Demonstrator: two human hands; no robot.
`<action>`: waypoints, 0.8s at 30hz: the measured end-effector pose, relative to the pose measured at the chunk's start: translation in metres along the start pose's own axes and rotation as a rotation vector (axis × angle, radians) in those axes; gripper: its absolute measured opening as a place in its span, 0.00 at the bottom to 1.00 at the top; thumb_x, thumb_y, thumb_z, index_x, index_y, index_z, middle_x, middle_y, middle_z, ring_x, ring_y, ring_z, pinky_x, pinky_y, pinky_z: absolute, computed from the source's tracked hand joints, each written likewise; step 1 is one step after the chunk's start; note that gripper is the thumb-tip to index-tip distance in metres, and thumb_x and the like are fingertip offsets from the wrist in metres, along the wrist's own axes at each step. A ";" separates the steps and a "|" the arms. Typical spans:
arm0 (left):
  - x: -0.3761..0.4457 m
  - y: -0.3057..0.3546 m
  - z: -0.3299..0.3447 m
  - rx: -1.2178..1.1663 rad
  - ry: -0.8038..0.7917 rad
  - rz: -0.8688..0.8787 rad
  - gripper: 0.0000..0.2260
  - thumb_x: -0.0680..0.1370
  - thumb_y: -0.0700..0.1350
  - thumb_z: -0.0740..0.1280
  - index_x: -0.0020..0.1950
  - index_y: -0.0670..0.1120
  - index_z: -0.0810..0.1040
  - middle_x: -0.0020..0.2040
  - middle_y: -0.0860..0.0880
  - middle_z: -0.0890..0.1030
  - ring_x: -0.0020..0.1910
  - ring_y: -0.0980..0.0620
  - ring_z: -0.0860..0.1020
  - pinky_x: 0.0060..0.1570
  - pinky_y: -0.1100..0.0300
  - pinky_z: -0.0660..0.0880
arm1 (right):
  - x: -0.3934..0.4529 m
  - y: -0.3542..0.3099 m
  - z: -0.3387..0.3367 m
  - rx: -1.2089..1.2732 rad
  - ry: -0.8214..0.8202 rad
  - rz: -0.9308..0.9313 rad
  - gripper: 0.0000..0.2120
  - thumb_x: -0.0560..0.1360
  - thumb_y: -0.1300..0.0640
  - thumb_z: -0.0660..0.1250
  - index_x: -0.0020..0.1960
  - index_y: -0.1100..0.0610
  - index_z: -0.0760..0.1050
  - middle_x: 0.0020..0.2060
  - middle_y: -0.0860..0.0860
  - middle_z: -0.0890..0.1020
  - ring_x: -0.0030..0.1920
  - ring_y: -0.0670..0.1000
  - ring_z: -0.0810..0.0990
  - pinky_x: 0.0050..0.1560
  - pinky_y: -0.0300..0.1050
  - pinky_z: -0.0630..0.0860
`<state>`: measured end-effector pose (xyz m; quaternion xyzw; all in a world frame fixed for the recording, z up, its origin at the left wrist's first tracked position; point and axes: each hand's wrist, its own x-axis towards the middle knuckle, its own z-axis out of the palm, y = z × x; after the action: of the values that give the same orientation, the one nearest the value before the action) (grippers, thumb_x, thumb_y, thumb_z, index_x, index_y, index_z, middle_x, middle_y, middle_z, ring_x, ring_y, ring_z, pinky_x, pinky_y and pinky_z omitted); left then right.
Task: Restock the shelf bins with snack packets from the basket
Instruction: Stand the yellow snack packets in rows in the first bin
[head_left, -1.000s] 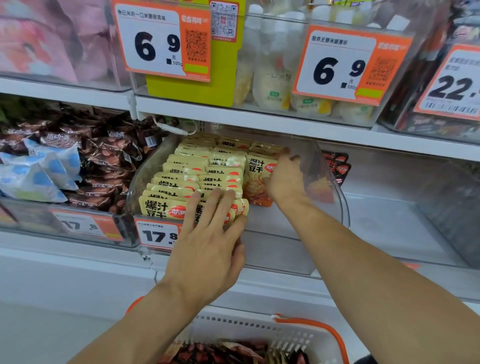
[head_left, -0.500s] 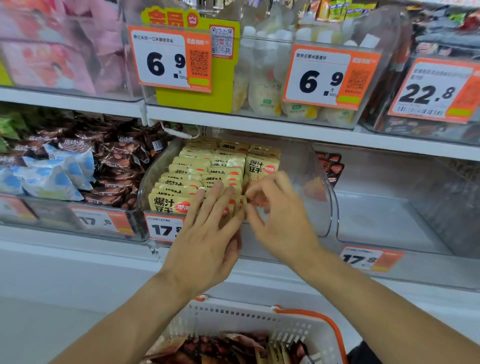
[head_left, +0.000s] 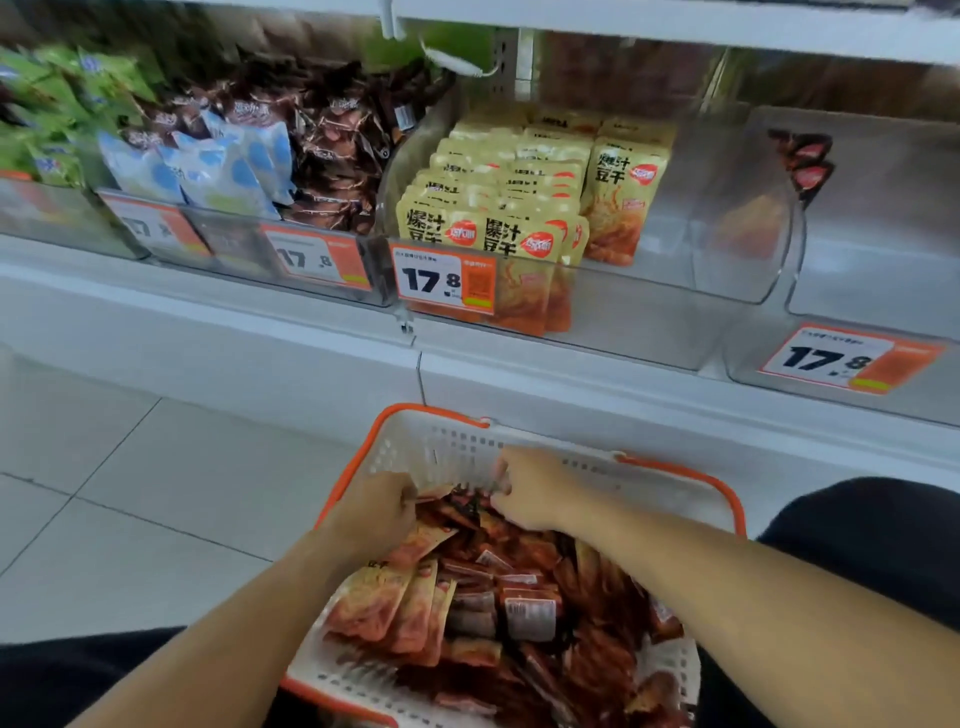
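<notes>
Gathering stock: both hands sit in the basket (head_left: 727, 499) at lower centre. Left hand (head_left: 374, 512) is curled round red snack packets (head_left: 519, 597) at the near-left of the pile; right hand (head_left: 535, 493) pinches packets at the pile's far edge.

Done, by judgement: yellow packets (head_left: 519, 208) fill the left part of the middle bin (head_left: 737, 291) in rows, one more standing beside them.

Left: that bin's right part is bare; the right-hand bin (head_left: 883, 291) holds only a few red packets at its back; the basket is heaped.
</notes>
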<state>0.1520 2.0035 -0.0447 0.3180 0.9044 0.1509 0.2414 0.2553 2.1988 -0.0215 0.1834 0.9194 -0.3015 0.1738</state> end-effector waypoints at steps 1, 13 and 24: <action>-0.005 -0.008 0.014 -0.020 -0.004 -0.032 0.09 0.78 0.41 0.63 0.54 0.44 0.80 0.54 0.46 0.82 0.54 0.46 0.80 0.48 0.60 0.71 | -0.002 0.002 0.020 -0.040 -0.062 -0.003 0.11 0.76 0.58 0.66 0.57 0.60 0.74 0.53 0.58 0.80 0.52 0.58 0.79 0.54 0.53 0.78; 0.028 -0.031 0.080 -0.008 -0.098 -0.133 0.25 0.73 0.52 0.59 0.71 0.59 0.71 0.70 0.50 0.74 0.71 0.44 0.70 0.71 0.48 0.65 | 0.015 0.023 0.089 0.027 -0.155 0.054 0.19 0.76 0.57 0.67 0.66 0.56 0.69 0.59 0.54 0.74 0.57 0.56 0.75 0.57 0.50 0.75; 0.000 -0.027 0.088 -0.108 -0.038 -0.105 0.12 0.71 0.57 0.66 0.40 0.51 0.85 0.44 0.55 0.82 0.45 0.55 0.79 0.50 0.55 0.77 | 0.049 0.030 0.129 0.605 0.073 0.337 0.30 0.73 0.48 0.75 0.69 0.56 0.67 0.60 0.52 0.80 0.59 0.53 0.79 0.59 0.48 0.76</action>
<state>0.1857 1.9940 -0.1302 0.2592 0.9057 0.1805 0.2828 0.2528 2.1532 -0.1551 0.3866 0.7508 -0.5205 0.1262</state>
